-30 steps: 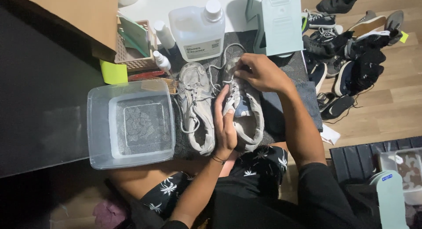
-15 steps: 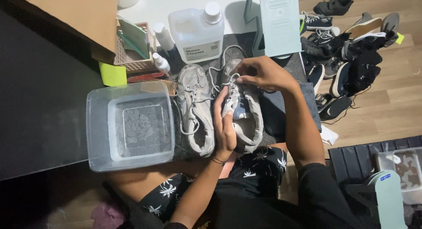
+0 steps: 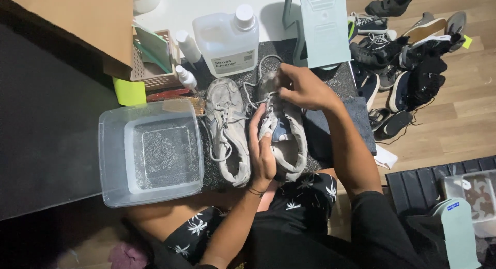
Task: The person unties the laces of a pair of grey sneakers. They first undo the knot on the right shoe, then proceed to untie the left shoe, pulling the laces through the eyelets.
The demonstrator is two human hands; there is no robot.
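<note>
Head view, looking down on a dark work mat [image 3: 338,83].

Two worn grey sneakers lie side by side on the mat, toes far, heels near. The right sneaker [image 3: 283,132] is the one being worked on; the left sneaker [image 3: 226,132] lies untouched just beside it, laces loose.

Left hand [image 3: 262,150]: fingers wrapped over the inner edge of the right sneaker at the tongue, pressing on it and steadying it. It is closed on the shoe, not spread.

Right hand [image 3: 302,86]: at the far end of the same sneaker, fingers curled together over the toe-end eyelets, seemingly pinching the grey lace [image 3: 254,92]. A loop of that lace stands free toward the far side.

Step in hand, by my reading: lace work at the toe-end rows of the right sneaker. Whether it goes in or comes out cannot be told. The next move would call for a firm hold from the left hand while the right draws the lace clear of one eyelet without snagging.

Nearby: a clear plastic tub [image 3: 151,154] to the left of the shoes, a large white cleaner bottle [image 3: 227,39] at the far side, a small spray bottle [image 3: 185,77], a pile of dark shoes [image 3: 408,67] on the wooden floor to the right.

Hard to make out:
- The right fingertips and the exact eyelet are hidden under the hand itself.
- The tub's contents are uncertain; water is not plainly visible.
- The basket at far left is partly covered by cardboard.
</note>
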